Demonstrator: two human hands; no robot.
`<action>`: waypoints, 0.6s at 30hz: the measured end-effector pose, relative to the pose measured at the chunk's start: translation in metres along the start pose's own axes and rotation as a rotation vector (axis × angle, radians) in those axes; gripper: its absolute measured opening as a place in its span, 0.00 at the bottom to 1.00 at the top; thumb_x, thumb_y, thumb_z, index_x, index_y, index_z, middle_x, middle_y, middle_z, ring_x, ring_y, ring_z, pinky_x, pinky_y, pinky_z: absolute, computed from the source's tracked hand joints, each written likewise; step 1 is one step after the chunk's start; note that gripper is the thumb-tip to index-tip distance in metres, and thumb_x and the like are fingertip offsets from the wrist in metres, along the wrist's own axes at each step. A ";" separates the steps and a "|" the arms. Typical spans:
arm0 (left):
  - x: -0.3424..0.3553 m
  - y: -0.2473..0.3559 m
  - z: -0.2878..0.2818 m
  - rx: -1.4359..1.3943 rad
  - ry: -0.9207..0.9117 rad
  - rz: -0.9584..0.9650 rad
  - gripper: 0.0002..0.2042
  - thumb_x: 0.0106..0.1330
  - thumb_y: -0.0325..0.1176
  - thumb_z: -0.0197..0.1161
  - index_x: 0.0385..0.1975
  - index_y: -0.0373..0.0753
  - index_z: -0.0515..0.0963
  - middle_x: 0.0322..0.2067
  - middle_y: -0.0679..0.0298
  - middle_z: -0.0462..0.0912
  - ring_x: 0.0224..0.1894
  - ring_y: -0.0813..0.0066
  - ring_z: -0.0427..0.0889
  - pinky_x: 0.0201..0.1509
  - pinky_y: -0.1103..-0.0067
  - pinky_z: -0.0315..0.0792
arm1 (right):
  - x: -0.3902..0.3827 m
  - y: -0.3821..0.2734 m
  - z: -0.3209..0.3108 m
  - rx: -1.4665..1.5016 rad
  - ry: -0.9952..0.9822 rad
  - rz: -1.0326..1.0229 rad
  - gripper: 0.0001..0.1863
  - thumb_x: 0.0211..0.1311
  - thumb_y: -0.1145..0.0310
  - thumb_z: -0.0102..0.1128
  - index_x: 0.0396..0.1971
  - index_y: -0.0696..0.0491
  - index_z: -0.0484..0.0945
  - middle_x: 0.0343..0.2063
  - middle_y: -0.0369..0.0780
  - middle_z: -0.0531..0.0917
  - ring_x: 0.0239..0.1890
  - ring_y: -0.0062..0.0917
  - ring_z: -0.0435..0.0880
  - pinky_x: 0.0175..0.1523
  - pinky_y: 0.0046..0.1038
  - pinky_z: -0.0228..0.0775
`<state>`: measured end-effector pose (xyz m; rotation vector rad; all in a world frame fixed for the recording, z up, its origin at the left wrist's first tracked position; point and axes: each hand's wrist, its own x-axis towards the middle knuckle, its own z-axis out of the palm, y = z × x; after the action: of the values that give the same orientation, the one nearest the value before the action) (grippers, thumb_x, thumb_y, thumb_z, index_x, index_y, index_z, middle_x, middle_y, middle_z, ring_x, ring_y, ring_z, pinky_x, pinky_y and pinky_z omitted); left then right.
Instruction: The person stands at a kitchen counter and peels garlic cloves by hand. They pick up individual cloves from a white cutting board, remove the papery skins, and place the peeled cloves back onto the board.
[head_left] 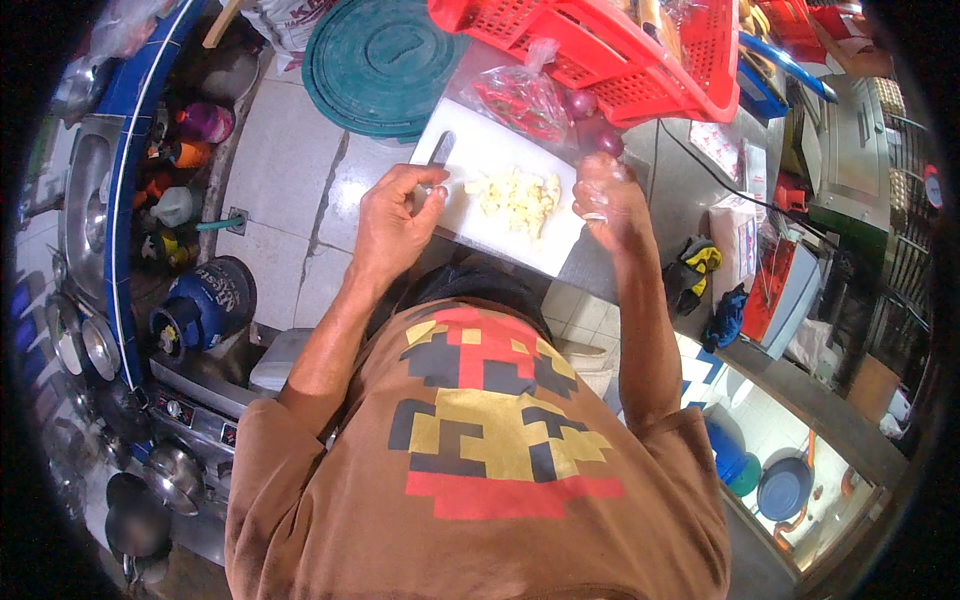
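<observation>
Chopped pale-yellow pieces [515,200] lie heaped on a white cutting board [470,135] with a handle slot. My left hand [400,215] is at the board's left edge, fingers curled, with thumb and forefinger close together. Something pale shows by those fingertips, too unclear to name. Closed like a fist, my right hand [612,200] is over the board's right end. A small whitish spot shows at its fingers; what they hold, if anything, is hidden. Just beyond the right hand sit purple-red onions [601,138].
Behind the board lies a clear plastic bag [520,100] of red and green produce, beside a red perforated basket [640,70]. A round green lid [385,65] is at the far left. A blue gas cylinder [218,295] stands on the left; a dark cable [740,190] crosses the right-hand counter.
</observation>
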<state>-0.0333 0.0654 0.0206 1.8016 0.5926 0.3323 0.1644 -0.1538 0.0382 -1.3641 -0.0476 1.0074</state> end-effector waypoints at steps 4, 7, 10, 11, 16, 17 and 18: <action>0.004 0.004 0.004 0.010 -0.020 0.026 0.10 0.61 0.28 0.66 0.41 0.36 0.83 0.37 0.61 0.84 0.21 0.81 0.68 0.27 0.81 0.67 | 0.005 -0.011 0.025 -1.046 0.049 -0.192 0.09 0.60 0.67 0.65 0.38 0.53 0.83 0.28 0.40 0.84 0.29 0.21 0.81 0.34 0.28 0.73; 0.008 0.007 0.009 0.009 -0.042 0.023 0.09 0.61 0.29 0.66 0.41 0.36 0.83 0.38 0.60 0.84 0.21 0.81 0.69 0.26 0.80 0.67 | 0.011 -0.004 0.026 -1.297 0.011 -0.212 0.13 0.60 0.66 0.65 0.42 0.55 0.83 0.33 0.44 0.86 0.34 0.27 0.84 0.44 0.32 0.74; 0.008 0.008 0.010 0.014 -0.051 0.013 0.09 0.61 0.29 0.67 0.41 0.36 0.83 0.37 0.60 0.84 0.21 0.80 0.69 0.26 0.80 0.67 | 0.012 -0.012 0.038 -1.361 -0.024 -0.162 0.13 0.59 0.65 0.65 0.41 0.55 0.83 0.33 0.45 0.86 0.34 0.28 0.84 0.44 0.32 0.74; 0.008 0.009 0.009 0.018 -0.053 0.003 0.09 0.61 0.30 0.67 0.41 0.36 0.83 0.37 0.60 0.84 0.21 0.80 0.69 0.26 0.80 0.67 | 0.012 -0.014 0.039 -1.371 -0.033 -0.135 0.13 0.59 0.65 0.65 0.41 0.55 0.83 0.33 0.45 0.86 0.35 0.29 0.84 0.45 0.32 0.74; 0.009 0.009 0.019 -0.030 -0.078 0.058 0.10 0.62 0.29 0.67 0.42 0.37 0.83 0.34 0.67 0.82 0.22 0.86 0.64 0.25 0.84 0.61 | 0.000 -0.012 0.039 -1.016 0.020 -0.144 0.11 0.61 0.65 0.63 0.37 0.57 0.82 0.27 0.42 0.84 0.31 0.25 0.83 0.40 0.30 0.74; 0.011 0.011 0.023 -0.047 -0.095 0.063 0.10 0.62 0.29 0.67 0.42 0.37 0.83 0.34 0.68 0.83 0.21 0.86 0.63 0.25 0.84 0.61 | -0.003 -0.012 0.040 -0.925 0.022 -0.135 0.10 0.61 0.65 0.63 0.36 0.57 0.82 0.25 0.39 0.84 0.30 0.22 0.82 0.39 0.29 0.74; 0.012 0.014 0.027 -0.063 -0.112 0.068 0.10 0.61 0.29 0.67 0.42 0.38 0.83 0.34 0.68 0.83 0.21 0.87 0.63 0.24 0.84 0.61 | -0.006 -0.011 0.040 -0.902 0.015 -0.132 0.10 0.61 0.65 0.63 0.35 0.57 0.82 0.25 0.37 0.82 0.29 0.19 0.80 0.37 0.26 0.72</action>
<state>-0.0060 0.0471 0.0242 1.7696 0.4382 0.2905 0.1452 -0.1249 0.0611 -2.1442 -0.6355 0.8872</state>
